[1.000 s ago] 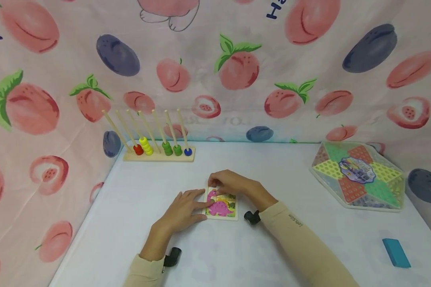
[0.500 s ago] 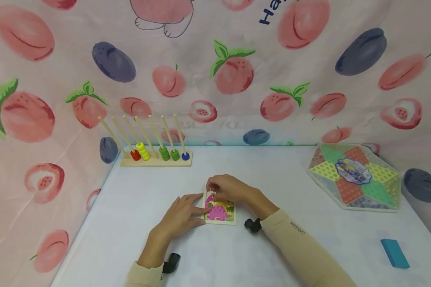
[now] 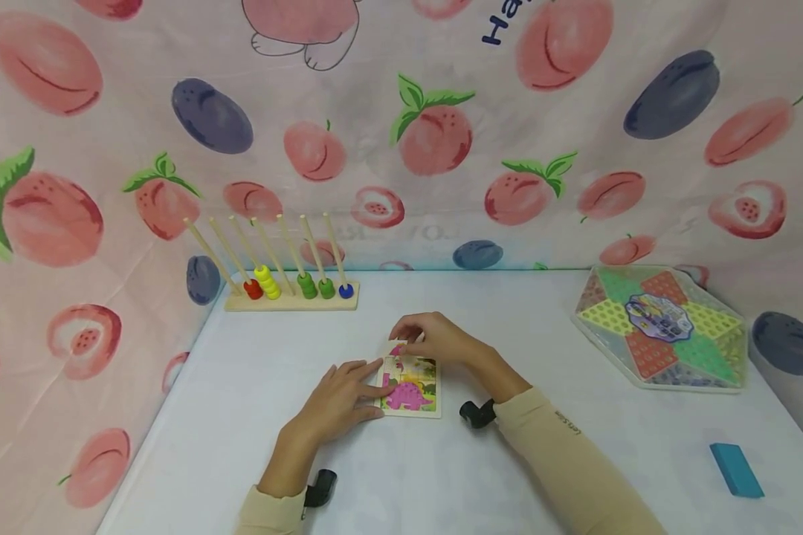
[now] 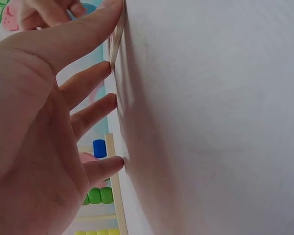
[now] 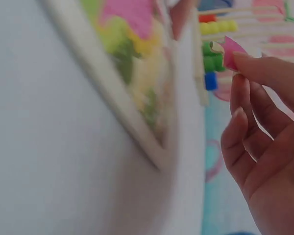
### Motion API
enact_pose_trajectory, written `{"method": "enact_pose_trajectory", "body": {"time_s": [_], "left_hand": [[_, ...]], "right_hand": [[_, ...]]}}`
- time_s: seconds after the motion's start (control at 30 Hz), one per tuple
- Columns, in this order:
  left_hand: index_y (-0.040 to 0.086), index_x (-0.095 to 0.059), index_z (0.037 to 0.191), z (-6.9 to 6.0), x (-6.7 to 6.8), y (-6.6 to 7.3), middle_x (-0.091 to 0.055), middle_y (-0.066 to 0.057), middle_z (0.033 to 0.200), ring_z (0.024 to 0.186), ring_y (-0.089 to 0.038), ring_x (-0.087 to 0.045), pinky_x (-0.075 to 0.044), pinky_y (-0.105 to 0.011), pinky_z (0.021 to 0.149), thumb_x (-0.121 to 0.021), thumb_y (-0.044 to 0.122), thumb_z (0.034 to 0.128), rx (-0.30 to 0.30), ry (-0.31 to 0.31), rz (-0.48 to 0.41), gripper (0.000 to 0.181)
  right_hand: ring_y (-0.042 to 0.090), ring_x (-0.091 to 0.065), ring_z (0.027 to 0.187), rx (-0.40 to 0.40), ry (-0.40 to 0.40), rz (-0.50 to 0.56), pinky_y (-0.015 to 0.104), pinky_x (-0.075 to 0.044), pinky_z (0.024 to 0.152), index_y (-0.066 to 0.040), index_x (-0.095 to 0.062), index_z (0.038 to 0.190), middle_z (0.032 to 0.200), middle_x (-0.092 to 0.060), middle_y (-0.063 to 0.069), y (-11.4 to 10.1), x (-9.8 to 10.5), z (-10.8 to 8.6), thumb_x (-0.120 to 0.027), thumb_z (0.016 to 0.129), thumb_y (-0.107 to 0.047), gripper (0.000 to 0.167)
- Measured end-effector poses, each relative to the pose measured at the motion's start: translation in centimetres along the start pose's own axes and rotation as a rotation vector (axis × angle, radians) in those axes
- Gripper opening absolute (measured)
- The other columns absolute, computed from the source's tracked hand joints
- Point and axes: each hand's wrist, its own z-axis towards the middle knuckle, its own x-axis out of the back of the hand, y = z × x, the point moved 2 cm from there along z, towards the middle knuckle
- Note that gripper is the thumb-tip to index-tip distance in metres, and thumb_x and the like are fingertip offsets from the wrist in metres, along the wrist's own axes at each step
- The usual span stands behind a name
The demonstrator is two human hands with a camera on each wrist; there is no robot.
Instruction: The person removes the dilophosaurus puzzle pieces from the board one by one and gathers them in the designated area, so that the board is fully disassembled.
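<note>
While the dinosaur puzzle board (image 3: 410, 398) is touched at its left side by the left hand (image 3: 338, 396), fingers spread, a pink piece (image 5: 232, 53) is pinched by the right hand (image 3: 439, 341) near the board's far-left corner.

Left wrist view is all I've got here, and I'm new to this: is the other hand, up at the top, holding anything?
Observer: Yes, the right hand pinches a pink puzzle piece.
Visitor: And the thin thing I only see edge-on?
Observer: A puzzle board, picturing a pink dinosaur.
Visitor: Anything off to the person's right?
Observer: A transparent box with a red, yellow and green pattern.
</note>
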Motion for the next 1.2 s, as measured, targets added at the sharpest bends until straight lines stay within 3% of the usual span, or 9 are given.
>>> {"method": "enact_pose_trajectory", "body": {"time_s": [0.13, 0.27, 0.5, 0.7, 0.83, 1.03, 1.2], "left_hand": [[0.033, -0.072, 0.127, 0.1, 0.0, 0.2, -0.047, 0.001, 0.161, 0.148, -0.033, -0.041, -0.026, -0.073, 0.119, -0.08, 0.038, 0.0859, 0.014, 0.001, 0.004, 0.042], [0.033, -0.072, 0.127, 0.1, 0.0, 0.3, -0.047, 0.001, 0.161, 0.149, -0.033, -0.04, -0.024, -0.074, 0.119, -0.08, 0.037, 0.0856, 0.026, 0.0, -0.01, 0.042], [0.03, -0.072, 0.127, -0.1, 0.1, 0.4, -0.047, 0.0, 0.161, 0.151, -0.034, -0.037, -0.02, -0.077, 0.119, -0.08, 0.034, 0.0859, 0.031, 0.003, -0.06, 0.043], [0.028, -0.072, 0.127, -0.3, 0.2, 0.5, -0.046, -0.001, 0.162, 0.152, -0.035, -0.036, -0.019, -0.078, 0.118, -0.08, 0.032, 0.0858, 0.025, 0.005, -0.086, 0.043], [0.027, -0.072, 0.128, -0.1, 0.3, 0.6, -0.046, -0.002, 0.162, 0.152, -0.036, -0.036, -0.019, -0.079, 0.117, -0.08, 0.031, 0.0861, 0.012, 0.008, -0.077, 0.043], [0.027, -0.073, 0.127, 0.0, 0.4, 0.5, -0.048, -0.004, 0.16, 0.15, -0.038, -0.037, -0.019, -0.08, 0.116, -0.081, 0.03, 0.0851, 0.018, 0.012, -0.074, 0.042], [0.027, -0.074, 0.126, -0.1, 0.1, 0.4, -0.048, -0.004, 0.16, 0.15, -0.039, -0.039, -0.021, -0.081, 0.115, -0.081, 0.03, 0.0847, 0.022, 0.013, -0.07, 0.042]], "right_hand": [[0.012, -0.064, 0.093, 0.025, 0.06, 0.03, 0.024, -0.055, 0.08, -0.014, -0.073, 0.112, 0.103, -0.075, 0.001, -0.1, 2.1, -0.6, -0.073, 0.095, -0.017, 0.018], [0.023, -0.067, 0.096, 0.013, 0.113, 0.111, 0.027, -0.058, 0.079, -0.012, -0.072, 0.114, 0.107, -0.075, 0.005, 0.0, 4.1, -1.6, -0.071, 0.096, -0.015, 0.018], [0.036, -0.067, 0.1, -0.081, 0.189, 0.17, 0.034, -0.063, 0.07, -0.012, -0.069, 0.123, 0.115, -0.071, 0.01, 1.6, 6.1, -3.3, -0.069, 0.096, -0.011, 0.027], [0.036, -0.072, 0.099, -0.238, 0.232, 0.212, 0.032, -0.064, 0.069, -0.008, -0.067, 0.12, 0.114, -0.068, 0.016, 4.1, 6.5, -5.1, -0.075, 0.092, -0.013, 0.029], [0.026, -0.074, 0.09, -0.318, 0.239, 0.195, 0.031, -0.064, 0.07, -0.004, -0.07, 0.116, 0.112, -0.07, 0.017, 5.6, 6.6, -6.5, -0.074, 0.092, -0.011, 0.026], [0.017, -0.069, 0.074, -0.35, 0.219, 0.163, 0.032, -0.063, 0.064, -0.001, -0.07, 0.113, 0.106, -0.07, 0.018, 6.9, 5.8, -7.8, -0.071, 0.092, -0.006, 0.021], [0.013, -0.063, 0.068, -0.369, 0.194, 0.067, 0.025, -0.058, 0.062, -0.004, -0.069, 0.111, 0.099, -0.069, 0.013, 7.2, 4.9, -8.0, -0.071, 0.093, -0.006, 0.018]]}}
